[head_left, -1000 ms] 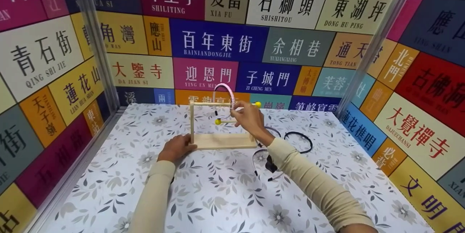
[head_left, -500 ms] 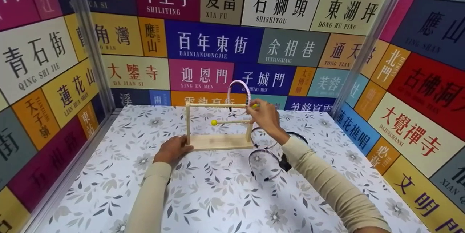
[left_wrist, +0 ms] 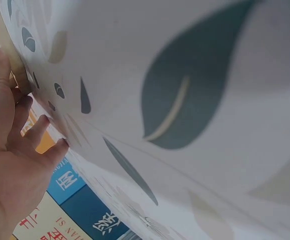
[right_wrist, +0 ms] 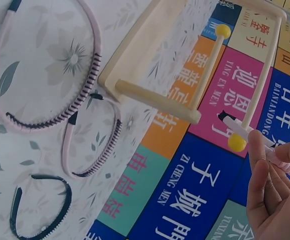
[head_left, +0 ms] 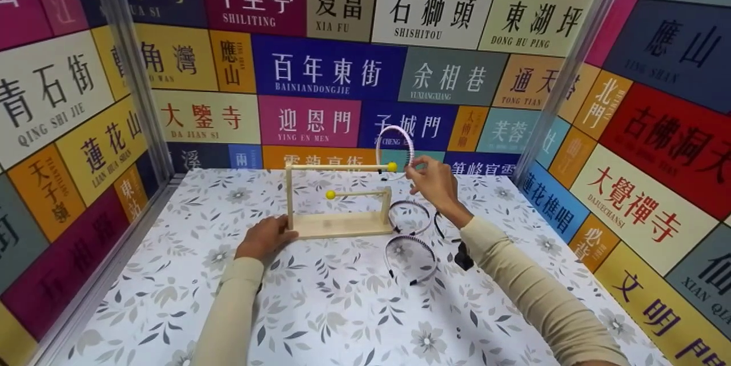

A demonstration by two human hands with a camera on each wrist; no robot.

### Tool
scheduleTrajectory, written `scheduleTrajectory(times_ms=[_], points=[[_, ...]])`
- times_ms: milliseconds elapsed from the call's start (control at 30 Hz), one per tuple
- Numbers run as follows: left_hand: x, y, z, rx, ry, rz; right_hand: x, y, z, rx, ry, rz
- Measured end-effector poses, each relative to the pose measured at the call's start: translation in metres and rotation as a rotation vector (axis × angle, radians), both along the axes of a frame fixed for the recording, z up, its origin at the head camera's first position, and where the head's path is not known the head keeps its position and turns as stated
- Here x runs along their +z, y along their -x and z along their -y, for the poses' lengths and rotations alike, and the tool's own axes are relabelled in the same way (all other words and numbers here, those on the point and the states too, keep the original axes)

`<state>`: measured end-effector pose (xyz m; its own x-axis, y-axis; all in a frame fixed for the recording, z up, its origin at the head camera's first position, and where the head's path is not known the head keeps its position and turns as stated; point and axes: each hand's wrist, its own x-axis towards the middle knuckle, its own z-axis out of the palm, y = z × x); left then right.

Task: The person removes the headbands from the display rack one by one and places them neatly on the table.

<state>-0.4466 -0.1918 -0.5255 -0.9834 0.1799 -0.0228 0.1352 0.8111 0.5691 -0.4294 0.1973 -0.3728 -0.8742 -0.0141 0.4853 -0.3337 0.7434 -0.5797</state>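
Note:
A wooden stand (head_left: 342,224) has two horizontal rods, each tipped with a yellow ball. My left hand (head_left: 264,237) holds the base's left end, thumb in front; in the left wrist view its fingertips (left_wrist: 2,65) touch the wood. My right hand (head_left: 435,183) pinches a pink headband (head_left: 410,150) with dark teeth, raised beside the tip of the upper rod. The upper yellow ball (head_left: 392,167) shows within the headband's loop in the head view. In the right wrist view the headband's black-capped end (right_wrist: 231,121) overlaps the rod close to that ball.
Two pink headbands (head_left: 435,257) with dark teeth lie right of the stand on the flower-patterned table (head_left: 342,309). A dark headband (right_wrist: 67,200) lies near them, partly hidden by my right arm in the head view. Printed wall panels (head_left: 331,66) enclose the table.
My right hand has carried the pink headband rightward along the upper rod to its ball end. The left hand stays at the base while the whole view has shifted slightly.

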Motion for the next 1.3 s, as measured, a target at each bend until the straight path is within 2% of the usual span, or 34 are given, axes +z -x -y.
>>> scheduleTrajectory(times_ms=[333,767,933,1167,1300], points=[[-0.005,0.006,0.002,-0.013,-0.007,-0.001,0.001,-0.004,-0.032,-0.036,-0.019,0.028],[-0.003,0.006,0.001,0.005,-0.005,0.041,-0.007,-0.018,-0.084,-0.074,-0.064,0.078],[-0.005,0.006,0.0,-0.004,-0.006,0.024,-0.012,-0.03,-0.11,-0.093,-0.077,0.157],[0.007,-0.009,-0.002,-0.007,-0.028,0.019,-0.021,-0.051,-0.144,-0.086,-0.068,0.294],[0.01,-0.013,-0.001,-0.005,-0.039,0.024,-0.032,-0.062,-0.161,-0.065,-0.082,0.381]])
